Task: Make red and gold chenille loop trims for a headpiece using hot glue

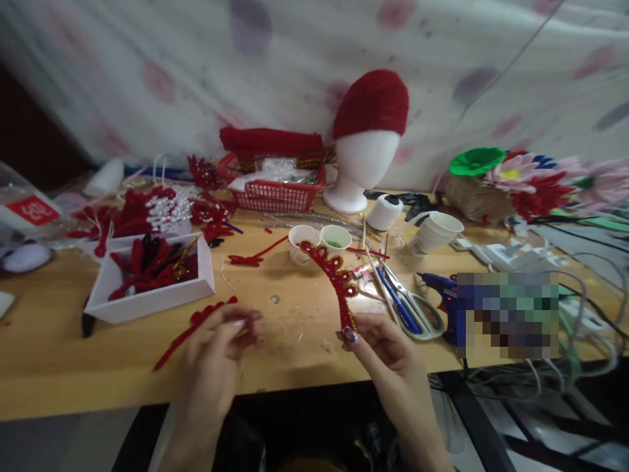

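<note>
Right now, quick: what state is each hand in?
Left hand: partly open, nothing visibly held.
Right hand: closed, pinching a curved red fuzzy strip with gold edging.

Looks fuzzy and glittery on the red-gold ornament (339, 283), smooth, glossy and wooden on the table (285, 351), matt on the mannequin head (367, 157), plastic on the basket (280, 197).

Between three and four o'clock: blue glue gun (449, 298), rear hidden by pixelation. Toward eight o'clock: left hand (211, 351), fingertips blurred, any hold untellable; red scalloped strip (184, 336), partly covered. Nine o'clock: plastic bag (32, 210), cropped by left edge.
</note>
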Available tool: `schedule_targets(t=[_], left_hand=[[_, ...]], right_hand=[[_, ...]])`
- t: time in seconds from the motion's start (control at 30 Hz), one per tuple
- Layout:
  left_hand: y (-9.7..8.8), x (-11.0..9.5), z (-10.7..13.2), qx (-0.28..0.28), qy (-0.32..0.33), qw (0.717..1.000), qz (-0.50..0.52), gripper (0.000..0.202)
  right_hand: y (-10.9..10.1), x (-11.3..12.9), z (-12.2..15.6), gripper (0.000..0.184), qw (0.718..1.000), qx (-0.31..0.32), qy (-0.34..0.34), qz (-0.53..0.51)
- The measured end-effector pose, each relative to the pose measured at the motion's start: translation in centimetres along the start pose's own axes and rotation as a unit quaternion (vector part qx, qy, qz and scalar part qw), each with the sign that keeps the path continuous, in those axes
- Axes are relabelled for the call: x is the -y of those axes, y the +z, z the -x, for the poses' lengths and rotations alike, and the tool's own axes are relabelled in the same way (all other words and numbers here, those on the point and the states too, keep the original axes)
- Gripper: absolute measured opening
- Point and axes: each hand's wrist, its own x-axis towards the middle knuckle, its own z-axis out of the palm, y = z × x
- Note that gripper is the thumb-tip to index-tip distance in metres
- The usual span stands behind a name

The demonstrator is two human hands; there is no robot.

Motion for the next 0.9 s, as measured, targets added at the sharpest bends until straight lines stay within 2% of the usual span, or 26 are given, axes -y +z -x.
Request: schedule_targets(t=[0.07, 0.13, 0.23, 0.4, 0.47, 0.57, 0.63, 0.67, 0.7, 0.8, 0.9], left_hand=[[-0.9, -1.0, -0.4, -0.039, 0.020, 0.999, 0.008, 0.015], [-0.9, -1.3, -0.2, -0.047, 0.015, 0.999, -0.013, 0.018], [0.5, -0.5, 0.9, 0.008, 0.007, 0.998, -0.064, 0.022], [3.0, 0.9, 2.4, 0.105, 0.043, 0.986, -0.121, 0.024], [3.4, 1.0, 2.3, 0.133, 0.046, 0.981, -0.132, 0.025], [3.7, 1.0, 1.8, 0.190, 0.014, 0.974, -0.120, 0.032], [4.0, 1.0, 1.5, 0.225, 0.001, 0.964, -0.141, 0.037], [4.2, 1.1, 1.5, 0.230, 0.015, 0.958, -0.169, 0.035], [4.5, 1.1, 1.5, 0.222, 0.043, 0.953, -0.202, 0.031], [5.2, 1.2, 2.2, 0.145, 0.155, 0.935, -0.285, 0.016], [5.9, 1.5, 3.2, 0.112, 0.216, 0.916, -0.318, 0.011]], right_hand=[[-0.3, 0.0, -0.3, 0.011, 1.000, -0.011, -0.005, -0.013], [-0.3, 0.1, -0.4, 0.014, 1.000, -0.022, -0.004, -0.019], [-0.2, 0.2, -0.3, 0.014, 0.999, -0.027, -0.007, -0.037], [-0.4, 0.5, 0.2, 0.011, 0.998, 0.010, -0.029, -0.048], [-0.6, 0.4, 0.4, 0.012, 0.998, 0.017, -0.027, -0.047], [-0.8, 0.2, 0.4, 0.012, 0.998, 0.030, -0.020, -0.046], [-0.9, 0.1, 0.5, 0.012, 0.998, 0.041, -0.026, -0.036], [-0.9, 0.1, 0.5, 0.012, 0.998, 0.040, -0.035, -0.027], [-0.9, 0.1, 0.6, 0.011, 0.998, 0.037, -0.046, -0.015], [-1.0, 0.3, 0.8, 0.011, 0.993, 0.011, -0.100, 0.066], [-1.0, 0.4, 0.9, 0.014, 0.968, -0.013, -0.177, 0.174]])
